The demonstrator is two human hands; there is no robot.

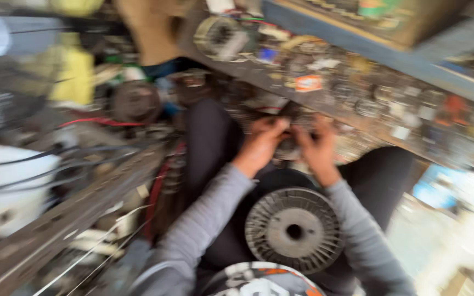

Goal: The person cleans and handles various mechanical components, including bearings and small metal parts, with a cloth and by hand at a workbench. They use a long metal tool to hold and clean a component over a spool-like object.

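Nearest to you, between your knees, a round grey metal disc (pixel 294 230) with radial fins and a dark centre hole lay flat on your lap, just above a patterned white, black and orange garment edge (pixel 259 282). Your grey sleeves (pixel 204 219) ran forward on either side of the disc, and your dark trouser legs (pixel 209 137) spread apart beyond it.

Past the disc, your left hand (pixel 261 143) and right hand (pixel 318 145) met over a small dark part (pixel 287 148). Both hands were curled closed around it, fingers bent over its top; motion blur hid the part's shape and the exact placing of the fingertips. The part sat in the air between your knees, just short of the near edge of the worktop (pixel 357 129).

To your left, a white rounded casing (pixel 6 192) with dark cables across it lay near a long metal bar (pixel 72 219), and a red wire (pixel 100 121) ran beside a dark round motor part (pixel 135 101).

Farther out, the worktop carried a dense litter of small metal pieces, among them an orange-and-white label (pixel 308 83). A blue-edged shelf (pixel 368 52) crossed the far right corner, and a yellow container (pixel 75 74) stood far left.
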